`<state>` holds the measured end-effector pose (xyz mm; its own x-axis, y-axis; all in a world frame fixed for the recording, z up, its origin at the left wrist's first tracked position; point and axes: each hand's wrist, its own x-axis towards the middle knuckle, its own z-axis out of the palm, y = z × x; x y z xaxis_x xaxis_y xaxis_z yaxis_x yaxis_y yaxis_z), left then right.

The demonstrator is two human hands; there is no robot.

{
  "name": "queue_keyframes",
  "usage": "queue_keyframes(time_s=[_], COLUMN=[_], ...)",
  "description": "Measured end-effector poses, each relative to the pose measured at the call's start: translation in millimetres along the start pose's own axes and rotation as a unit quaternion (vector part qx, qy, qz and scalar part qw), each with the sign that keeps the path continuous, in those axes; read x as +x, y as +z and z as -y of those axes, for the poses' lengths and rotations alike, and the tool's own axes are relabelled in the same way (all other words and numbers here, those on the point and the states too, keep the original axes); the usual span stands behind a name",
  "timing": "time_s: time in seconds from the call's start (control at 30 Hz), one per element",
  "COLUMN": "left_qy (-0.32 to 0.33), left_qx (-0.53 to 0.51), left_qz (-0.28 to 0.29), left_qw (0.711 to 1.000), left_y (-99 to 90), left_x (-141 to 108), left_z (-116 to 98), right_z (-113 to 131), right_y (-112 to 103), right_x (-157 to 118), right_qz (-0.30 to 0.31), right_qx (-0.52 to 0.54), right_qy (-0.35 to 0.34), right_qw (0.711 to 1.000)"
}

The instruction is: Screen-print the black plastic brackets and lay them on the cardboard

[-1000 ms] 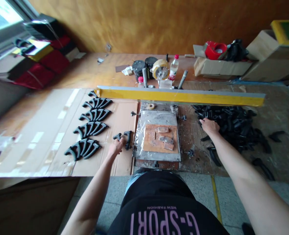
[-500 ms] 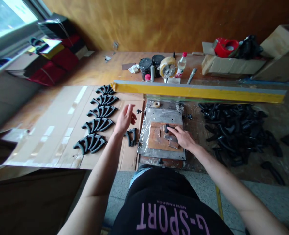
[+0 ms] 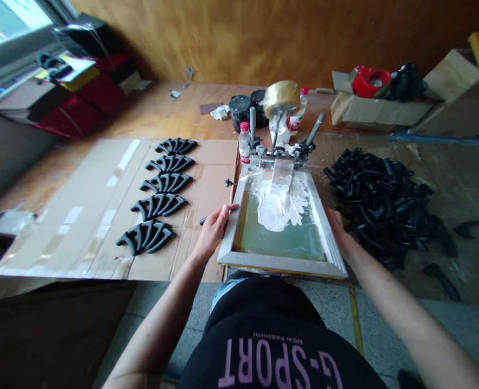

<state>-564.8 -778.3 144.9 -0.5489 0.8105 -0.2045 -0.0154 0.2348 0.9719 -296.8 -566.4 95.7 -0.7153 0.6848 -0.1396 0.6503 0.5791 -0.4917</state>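
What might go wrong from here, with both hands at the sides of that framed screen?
The wet-looking white paste on the framed screen could smear onto its rim. The right hand, close to the black pile, might knock parts loose. The left hand might nudge the dark piece beside it on the cardboard.

The cardboard (image 3: 89,183) lies open left of the handle rows (image 3: 165,183); a black pile (image 3: 385,202) obstructs right of the screen frame (image 3: 280,261).

Left hand (image 3: 213,231) and right hand (image 3: 337,226) are holding opposite sides of a screen frame (image 3: 282,263); white paste (image 3: 274,216) is covering part of its mesh (image 3: 280,243). Black parts (image 3: 385,208) are lying heaped at right.
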Motion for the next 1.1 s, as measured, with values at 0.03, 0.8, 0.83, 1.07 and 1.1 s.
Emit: queue_keyframes(time_s=[0.03, 0.8, 0.83, 1.07, 1.1], left_qy=[-0.018, -0.096, -0.100, -0.109, -0.108], left_qx=[0.005, 0.015, 0.006, -0.015, -0.014], left_qz=[0.006, 0.023, 0.025, 0.023, 0.021], left_qw=[1.000, 0.995, 0.995, 0.994, 0.994], left_y=[1.1, 8.6, 8.7, 5.9, 4.0], left_x=[-2.9, 9.4, 9.3, 4.8, 2.6], left_z=[17.0, 85.3, 84.5, 63.4, 54.4], right_z=[-3.3, 77.2, 75.9, 90.2, 93.9], right_y=[-11.3, 20.3, 24.3, 2.4, -8.0], right_x=[3.8, 8.2, 4.3, 22.6, 35.5], right_qz=[-0.030, -0.008, -0.002, -0.029, -0.057], right_qx=[-0.010, -0.135, -0.132, -0.082, -0.076], right_qy=[0.034, -0.244, -0.252, -0.195, -0.170], right_qw=[0.999, 0.960, 0.959, 0.977, 0.981])
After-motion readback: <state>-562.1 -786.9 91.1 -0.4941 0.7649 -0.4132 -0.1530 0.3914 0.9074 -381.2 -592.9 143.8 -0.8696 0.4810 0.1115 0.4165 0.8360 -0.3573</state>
